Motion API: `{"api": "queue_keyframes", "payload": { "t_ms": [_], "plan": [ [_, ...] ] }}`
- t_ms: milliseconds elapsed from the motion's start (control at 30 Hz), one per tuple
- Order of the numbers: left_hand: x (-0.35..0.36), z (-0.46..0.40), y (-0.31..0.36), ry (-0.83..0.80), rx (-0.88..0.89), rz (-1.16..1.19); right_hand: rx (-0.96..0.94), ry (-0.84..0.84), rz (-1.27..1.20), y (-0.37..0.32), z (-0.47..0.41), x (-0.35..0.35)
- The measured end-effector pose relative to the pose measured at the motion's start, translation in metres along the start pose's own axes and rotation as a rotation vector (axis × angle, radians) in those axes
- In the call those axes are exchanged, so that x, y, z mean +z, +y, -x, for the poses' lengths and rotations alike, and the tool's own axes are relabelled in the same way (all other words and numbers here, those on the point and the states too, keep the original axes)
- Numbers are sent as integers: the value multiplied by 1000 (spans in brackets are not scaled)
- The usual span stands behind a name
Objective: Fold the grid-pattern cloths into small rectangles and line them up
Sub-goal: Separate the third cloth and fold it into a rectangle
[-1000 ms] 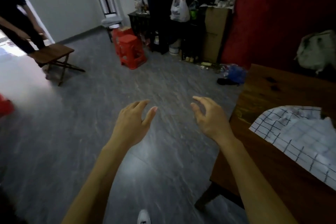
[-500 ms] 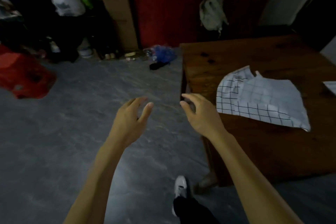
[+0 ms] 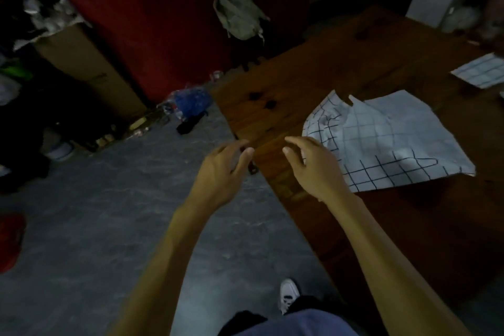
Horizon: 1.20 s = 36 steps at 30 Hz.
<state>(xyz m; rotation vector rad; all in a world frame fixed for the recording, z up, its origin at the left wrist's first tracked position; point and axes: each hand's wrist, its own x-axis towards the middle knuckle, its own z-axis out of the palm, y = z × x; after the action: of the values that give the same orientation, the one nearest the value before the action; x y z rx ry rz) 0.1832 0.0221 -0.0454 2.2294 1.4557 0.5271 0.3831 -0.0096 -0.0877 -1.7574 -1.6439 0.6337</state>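
**Reaching for the loose cloth**

Both my hands hang in front of me with nothing in them. My left hand (image 3: 223, 169) is over the floor (image 3: 95, 226), just off the tabletop's (image 3: 300, 84) near corner, fingers loosely spread. My right hand (image 3: 313, 169) is over the tabletop edge, fingers relaxed and slightly curved, its far side covering the near-left border of the cloth (image 3: 381, 139); I cannot tell whether it touches the fabric. Neither grip has closed on anything.

The cloth lies unfolded on the tabletop, white with a dark grid. It is not flat: the left part is rumpled and a corner near the top is turned over, so part of it shows a fainter side. A second cloth (image 3: 480, 71) lies well apart at the far right edge of the tabletop, partly cut off by the view; it looks flatter, but I cannot say whether it is folded.

I judge the fabric to be thin, light and limp. It should drape from wherever I lift it and slide easily on the wood, so one hand alone would only drag it. I would pinch two neighbouring corners, one in each hand, pull the edge taut to shake out the rumple, then lay it flat before making the first fold. The grid lines should help me match the edges. No fold is made yet.
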Motion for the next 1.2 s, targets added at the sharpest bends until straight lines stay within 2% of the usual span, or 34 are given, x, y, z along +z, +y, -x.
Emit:
{"api": "queue_keyframes", "payload": {
  "t_ms": [433,733,967,1200],
  "plan": [
    [81,-174,-8,-352,323,19,425,188,39,82,-57,7],
    [143,-283,-41,-609,440,21,727,315,62,85,-105,52],
    [188,-331,-42,-678,394,-33,872,316,40,89,-113,72],
    [223,-366,-35,-649,271,-149,860,259,10,114,-139,67]
  ]
}}
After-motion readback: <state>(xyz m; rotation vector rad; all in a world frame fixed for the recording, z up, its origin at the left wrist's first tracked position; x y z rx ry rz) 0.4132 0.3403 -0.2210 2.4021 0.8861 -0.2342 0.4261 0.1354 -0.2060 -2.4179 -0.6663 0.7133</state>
